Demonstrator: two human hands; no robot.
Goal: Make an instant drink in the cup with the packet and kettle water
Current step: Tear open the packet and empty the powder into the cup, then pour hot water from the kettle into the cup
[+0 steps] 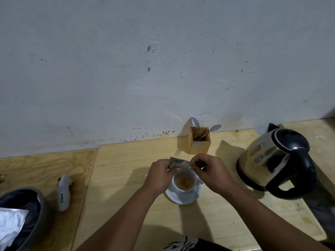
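A white cup (183, 185) stands on a white saucer (183, 198) on the wooden table, with orange-brown powder at its bottom. Just above the cup's far rim I hold a small silvery packet (178, 163) stretched sideways between both hands. My left hand (160, 175) pinches its left end and my right hand (212, 173) pinches its right end. A steel kettle (272, 160) with a black lid and handle stands to the right of the cup, handle toward me.
A wooden holder (199, 143) with two spoons stands by the wall behind the cup. On the left lie a white labelled object (63, 193) and a grey bin (23, 217) with a dark liner and silvery wrapper. The table's right edge runs beside the kettle.
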